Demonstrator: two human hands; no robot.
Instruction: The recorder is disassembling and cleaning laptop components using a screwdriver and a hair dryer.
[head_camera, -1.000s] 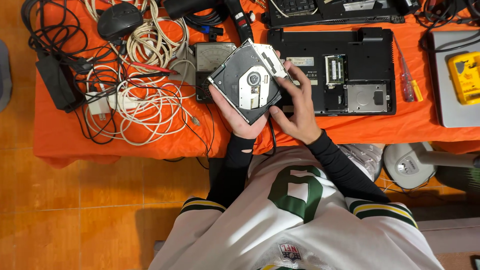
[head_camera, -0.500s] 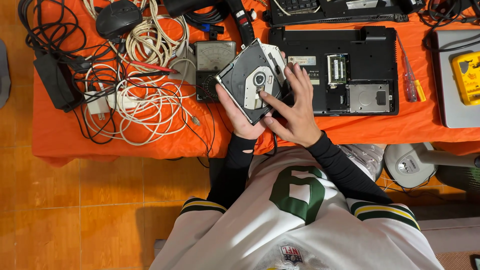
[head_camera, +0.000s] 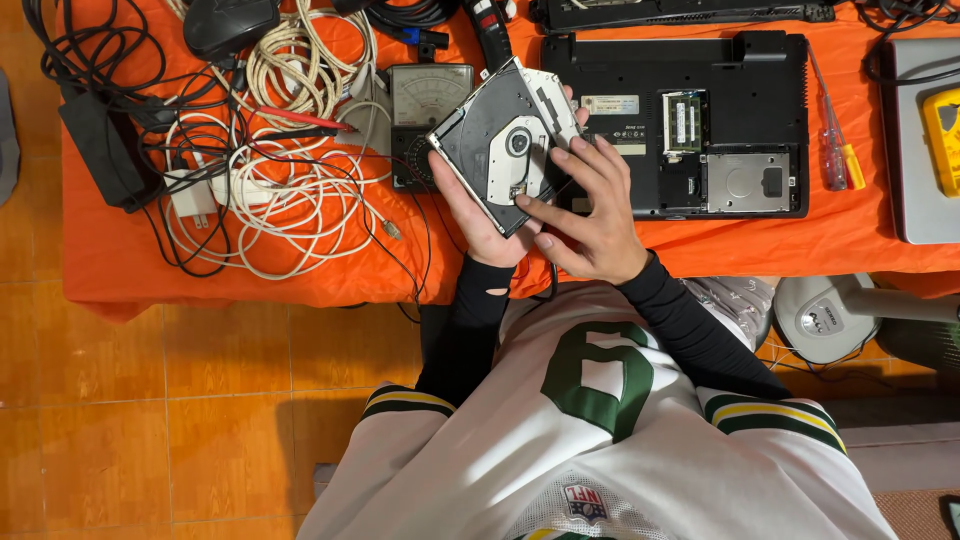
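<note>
A slim grey optical disc drive (head_camera: 500, 140) with its tray side up is tilted above the orange table's front edge. My left hand (head_camera: 478, 215) cradles it from below, fingers wrapped under its near corner. My right hand (head_camera: 590, 215) lies on the drive's right side, fingertips pressing near the round spindle. Just behind the drive lies an open black laptop base (head_camera: 740, 70), underside up, with a memory slot and a hard drive bay showing.
An analogue multimeter (head_camera: 428, 95) sits left of the drive, with a tangle of white and black cables (head_camera: 270, 170) and a power brick (head_camera: 100, 150) further left. A screwdriver (head_camera: 832, 150) and a grey laptop (head_camera: 920, 200) lie right. A fan base (head_camera: 830, 315) stands on the floor.
The drive has turned slightly and my right hand has slid further over it, fingers now spread near the spindle. The view is otherwise the same.
</note>
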